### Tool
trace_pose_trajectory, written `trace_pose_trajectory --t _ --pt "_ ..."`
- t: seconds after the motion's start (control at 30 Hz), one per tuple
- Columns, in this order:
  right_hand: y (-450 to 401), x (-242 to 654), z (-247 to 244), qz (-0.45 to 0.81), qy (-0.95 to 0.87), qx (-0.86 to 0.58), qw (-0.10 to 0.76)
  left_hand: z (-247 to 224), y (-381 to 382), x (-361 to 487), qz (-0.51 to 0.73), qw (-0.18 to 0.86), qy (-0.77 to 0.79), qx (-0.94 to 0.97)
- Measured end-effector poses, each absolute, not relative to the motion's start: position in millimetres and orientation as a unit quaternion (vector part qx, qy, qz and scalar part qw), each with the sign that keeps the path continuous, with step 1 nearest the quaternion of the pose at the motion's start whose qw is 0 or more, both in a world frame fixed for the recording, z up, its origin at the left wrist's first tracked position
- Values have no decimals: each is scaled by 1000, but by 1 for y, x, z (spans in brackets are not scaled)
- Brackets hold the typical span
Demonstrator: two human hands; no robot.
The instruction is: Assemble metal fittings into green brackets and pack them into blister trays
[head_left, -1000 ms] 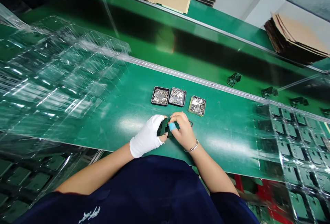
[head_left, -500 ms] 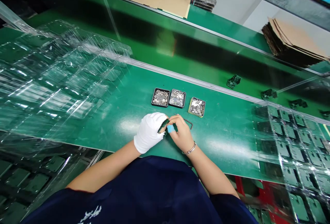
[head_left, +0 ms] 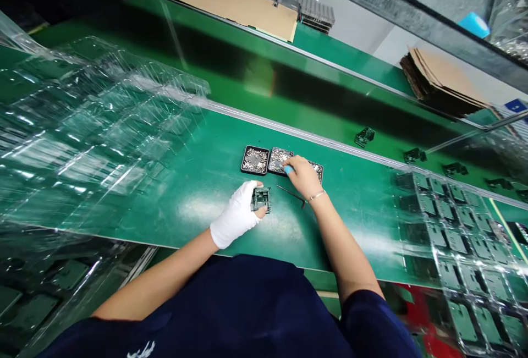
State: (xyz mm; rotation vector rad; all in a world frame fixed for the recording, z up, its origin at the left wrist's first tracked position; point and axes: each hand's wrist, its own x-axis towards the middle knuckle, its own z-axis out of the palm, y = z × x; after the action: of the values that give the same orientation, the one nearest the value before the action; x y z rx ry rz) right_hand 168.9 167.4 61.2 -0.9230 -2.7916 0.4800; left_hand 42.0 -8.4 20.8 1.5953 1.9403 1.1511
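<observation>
My left hand, in a white glove with bare fingertips, grips a small dark green plastic frame by its edges, its slotted side facing up. My right hand, bare with a blue wrap on one finger, reaches over the middle dish of small shiny metal pieces. Its fingertips are pinched together at the pieces; whether they hold one is too small to see. A black L-shaped hex key lies on the bench below that hand. The right dish is partly hidden behind it.
Another dish of metal pieces stands at the left. Clear plastic trays are stacked on the left, and trays of green parts on the right. Several dark green assemblies sit on the green strip beyond the metal rail.
My right hand has left the green plastic frame and moved up and right to the middle dish. My left hand has turned the frame, so its slotted side now shows.
</observation>
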Motion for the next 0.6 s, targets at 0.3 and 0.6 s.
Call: trace_pose_trajectory --t 0.3,0.6 --pt "198 136 52 80 -968 -229 -68 25 -17 26 443 203 681 547" --pt "202 142 43 61 -962 -257 -63 32 -13 18 446 196 693 532"
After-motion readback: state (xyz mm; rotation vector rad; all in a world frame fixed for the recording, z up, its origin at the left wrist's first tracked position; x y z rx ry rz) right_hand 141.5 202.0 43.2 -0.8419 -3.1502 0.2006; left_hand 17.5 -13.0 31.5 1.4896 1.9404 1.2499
